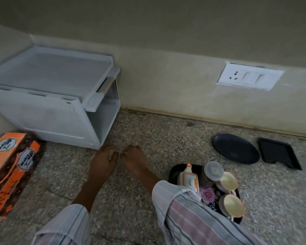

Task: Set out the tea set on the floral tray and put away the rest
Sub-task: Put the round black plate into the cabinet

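The black floral tray (172, 174) lies on the speckled floor at the lower right, partly hidden by my right sleeve. On it stand a white teapot with orange trim (188, 177), a lidded jar (212, 170) and two cream-lined cups (228, 181) (233, 206). My left hand (102, 160) and my right hand (133, 159) hover close together over the bare floor, left of the tray. Both have curled fingers with the tips almost meeting. The blur hides whether anything thin is pinched between them.
A white plastic drawer unit (51, 96) sits against the wall at the left, and an orange box (11, 171) lies in front of it. A black round plate (235, 149) and a black rectangular tray (279, 153) lie near the wall at the right. A wall socket (249, 76) is above them.
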Demonstrator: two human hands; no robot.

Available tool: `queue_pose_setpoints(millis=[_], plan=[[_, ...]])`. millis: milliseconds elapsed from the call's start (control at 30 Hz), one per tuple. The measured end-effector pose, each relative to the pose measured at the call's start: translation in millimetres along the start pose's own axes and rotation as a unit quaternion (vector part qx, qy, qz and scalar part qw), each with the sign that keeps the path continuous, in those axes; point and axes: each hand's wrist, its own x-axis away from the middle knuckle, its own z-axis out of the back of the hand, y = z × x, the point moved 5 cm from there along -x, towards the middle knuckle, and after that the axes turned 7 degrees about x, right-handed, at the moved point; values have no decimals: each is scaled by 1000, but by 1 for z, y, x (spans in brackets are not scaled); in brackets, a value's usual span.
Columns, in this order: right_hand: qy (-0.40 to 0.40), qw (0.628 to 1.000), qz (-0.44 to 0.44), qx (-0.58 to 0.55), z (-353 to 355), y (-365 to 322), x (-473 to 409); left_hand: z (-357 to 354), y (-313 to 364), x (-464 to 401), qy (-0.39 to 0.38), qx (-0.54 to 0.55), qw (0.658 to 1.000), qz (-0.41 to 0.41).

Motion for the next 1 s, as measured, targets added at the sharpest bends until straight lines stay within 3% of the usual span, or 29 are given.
queue_pose_setpoints(millis=[467,733,1000], plan=[[111,992,33,54,117,39,0,-80,77,-37,-55,14,994,-88],[150,987,21,60,180,87,8,-138,126,-41,-104,9,992,-74],[185,979,10,90,261,163,3,-219,182,-64,-217,-115,965,-95]])
